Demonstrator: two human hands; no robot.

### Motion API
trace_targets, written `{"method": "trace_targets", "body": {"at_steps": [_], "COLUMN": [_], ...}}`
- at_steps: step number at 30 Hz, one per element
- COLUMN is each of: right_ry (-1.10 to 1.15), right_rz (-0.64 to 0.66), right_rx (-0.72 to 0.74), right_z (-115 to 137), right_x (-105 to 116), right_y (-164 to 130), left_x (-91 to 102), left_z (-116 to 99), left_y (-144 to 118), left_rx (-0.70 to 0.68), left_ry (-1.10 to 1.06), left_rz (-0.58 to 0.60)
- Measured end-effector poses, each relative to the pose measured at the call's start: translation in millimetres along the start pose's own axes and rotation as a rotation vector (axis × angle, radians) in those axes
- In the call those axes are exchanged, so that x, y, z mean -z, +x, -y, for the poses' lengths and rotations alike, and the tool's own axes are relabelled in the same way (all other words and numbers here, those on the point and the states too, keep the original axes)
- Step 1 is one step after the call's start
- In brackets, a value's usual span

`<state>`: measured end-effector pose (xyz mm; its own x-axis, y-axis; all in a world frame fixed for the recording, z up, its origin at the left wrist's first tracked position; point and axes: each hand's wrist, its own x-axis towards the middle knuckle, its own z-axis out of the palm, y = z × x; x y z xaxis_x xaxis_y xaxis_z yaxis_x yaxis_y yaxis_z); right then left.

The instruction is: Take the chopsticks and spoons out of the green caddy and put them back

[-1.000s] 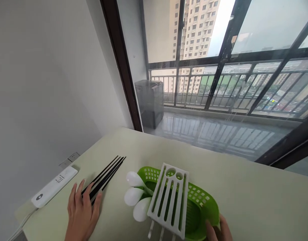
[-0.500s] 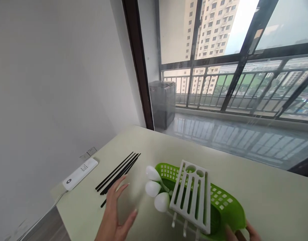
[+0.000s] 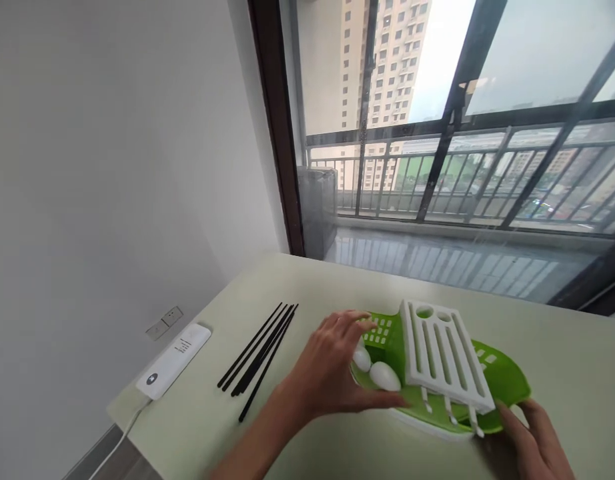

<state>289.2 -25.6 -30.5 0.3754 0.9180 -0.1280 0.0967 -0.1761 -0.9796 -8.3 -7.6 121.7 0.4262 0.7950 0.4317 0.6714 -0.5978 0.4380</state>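
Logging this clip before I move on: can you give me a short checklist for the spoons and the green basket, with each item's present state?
1. Left hand on the spoons: ok, fingers curl over them.
2. Left grip closed on a spoon: cannot tell.
3. Right hand steadying the green basket: ok, at its near edge.
4. White rack seated on the basket: ok, lying across it.
5. Chopsticks clear of both hands: ok, lying apart on the table.
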Motion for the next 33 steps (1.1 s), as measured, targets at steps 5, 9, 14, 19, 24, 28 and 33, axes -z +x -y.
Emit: {"method": "trace_targets", "body": {"at_steps": [5,9,14,19,24,28,33], "right_ry": [0.030,0.058,0.061,0.083,0.049,0.045,0.070], "right_rz": [0.043,0.031,0.038,0.034,-0.007,0.022,0.170], "right_rx": [-0.044,-0.019,0.033,0.035,0.157,0.204,0.230], "right_z": [-5,-2,4,1,8,11,3], "right_x": [0,-5,-12,-13,-23,-24,-20], "right_y": [7,7,2,6,0,1,10], "left_x": [-0.7,-5.3,-5.6,-5.2,-8.4,2.1,27.7], "left_z": [20,31,39,43,49,41,26], "left_y": [15,23,35,43,47,46,42], "left_rx": [-0.179,-0.371,-0.534,-0.639,-0.721,-0.771,-0.740], "left_ry": [0.041,0.087,0.174,0.257,0.265,0.266,0.248], "left_rz": [0.023,0.084,0.112,0.121,0.011,-0.025,0.010]}}
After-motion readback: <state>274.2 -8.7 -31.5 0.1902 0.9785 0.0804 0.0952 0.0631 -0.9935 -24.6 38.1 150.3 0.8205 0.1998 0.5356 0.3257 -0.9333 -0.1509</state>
